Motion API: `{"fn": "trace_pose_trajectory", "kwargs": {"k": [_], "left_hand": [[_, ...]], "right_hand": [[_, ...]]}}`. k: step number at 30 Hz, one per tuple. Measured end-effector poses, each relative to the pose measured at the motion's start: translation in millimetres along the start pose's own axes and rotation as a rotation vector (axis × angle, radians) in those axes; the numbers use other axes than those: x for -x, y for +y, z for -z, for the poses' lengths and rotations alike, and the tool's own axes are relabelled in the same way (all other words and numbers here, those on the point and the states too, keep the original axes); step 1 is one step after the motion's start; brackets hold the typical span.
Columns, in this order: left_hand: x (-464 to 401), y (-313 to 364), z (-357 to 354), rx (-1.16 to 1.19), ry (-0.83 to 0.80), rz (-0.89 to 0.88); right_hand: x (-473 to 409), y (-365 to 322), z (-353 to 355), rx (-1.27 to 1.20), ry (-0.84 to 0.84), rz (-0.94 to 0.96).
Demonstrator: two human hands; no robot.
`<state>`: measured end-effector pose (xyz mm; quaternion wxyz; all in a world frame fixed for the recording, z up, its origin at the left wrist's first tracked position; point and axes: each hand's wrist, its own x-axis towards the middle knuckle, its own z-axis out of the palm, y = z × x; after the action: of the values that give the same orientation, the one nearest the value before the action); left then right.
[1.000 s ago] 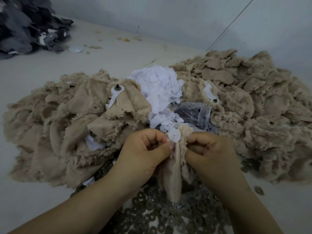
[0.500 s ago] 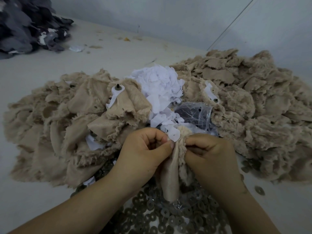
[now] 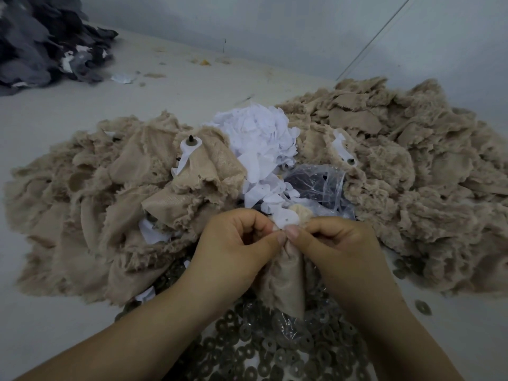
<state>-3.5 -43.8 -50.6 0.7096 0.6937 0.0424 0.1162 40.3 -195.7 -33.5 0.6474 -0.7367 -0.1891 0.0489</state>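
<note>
My left hand (image 3: pixel 233 243) and my right hand (image 3: pixel 338 248) meet at the middle of the view, thumbs almost touching. Both pinch the top of one beige plush fabric piece (image 3: pixel 286 284), which hangs down between them. A small white paper piece with a hole (image 3: pixel 286 220) sticks up from the fabric just above my thumbs. Whatever sits under the thumbs is hidden.
Beige plush piles lie left (image 3: pixel 96 202) and right (image 3: pixel 412 174). White paper pieces (image 3: pixel 261 141) heap between them, beside a clear plastic bag (image 3: pixel 316 182). Dark round washers (image 3: pixel 261 347) cover the near table. A grey fabric pile (image 3: pixel 35 42) sits far left. A pin (image 3: pixel 190 138) stands on the left pile.
My right thumb has come in to meet my left thumb at the top of the fabric piece. The piece stays between both hands.
</note>
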Motion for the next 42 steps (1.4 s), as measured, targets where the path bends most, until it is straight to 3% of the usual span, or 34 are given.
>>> {"fn": "trace_pose_trajectory", "kwargs": {"k": [5, 16, 31, 36, 42], "left_hand": [[-0.6, 2.6, -0.7, 0.189, 0.006, 0.102], [1.3, 3.7, -4.1, 0.14, 0.019, 0.055], [2.7, 4.8, -6.3, 0.117, 0.035, 0.071], [3.4, 3.7, -5.8, 0.122, 0.054, 0.061], [4.3, 9.0, -5.4, 0.18, 0.044, 0.061]], "right_hand": [[-1.0, 8.0, 1.0, -0.091, 0.01, -0.136], [0.9, 5.1, -2.7, -0.288, 0.014, -0.319], [0.8, 3.7, -4.8, -0.322, 0.055, -0.327], [0.1, 1.3, -8.0, -0.339, 0.021, -0.384], [0.4, -3.6, -10.5, -0.605, -0.151, -0.52]]}}
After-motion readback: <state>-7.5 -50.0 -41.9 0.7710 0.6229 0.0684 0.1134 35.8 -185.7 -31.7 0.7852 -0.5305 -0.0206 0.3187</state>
